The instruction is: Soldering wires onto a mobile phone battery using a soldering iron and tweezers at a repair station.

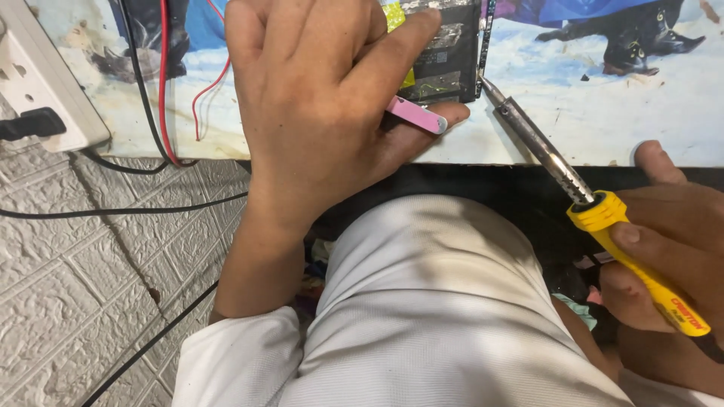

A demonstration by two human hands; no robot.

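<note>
At nine o'clock, hard against the left edge, a white power strip point(41, 83) lies on the surface point(603, 113), with a black plug point(32, 123) pushed into it. Black cables point(136, 207) trail from there across a grey brick-patterned wall or floor point(75, 301); I cannot tell which. A red wire point(164, 83) and a black one run down the picture-printed surface at about eleven o'clock, just left of the wrist.

The left hand point(317, 113) comes next, reaching up from a white sleeve point(241, 362) toward twelve o'clock. Its palm faces down, and its fingers are spread and pressed onto a dark, flat device point(445, 53), which looks like an opened phone or a battery with silvery foil on top. A yellow-green scrap point(394, 15) shows beside the fingers. A thin pink tool point(416, 115) with a pale tip is pinched between two fingers of that hand, pointing toward three o'clock.

The device lies on the surface at twelve to one o'clock, partly covered by the left hand. At its right edge the metal tip of a soldering iron point(535, 143) touches or nearly touches a narrow dark strip. The iron's shaft slants down toward four o'clock into a yellow handle point(641, 264).

The right hand point(664, 256) is clamped round that handle at four o'clock, fingers wrapped over it and thumb up near the surface edge. At six o'clock the person's white shirt point(437, 301) fills the foreground.
</note>
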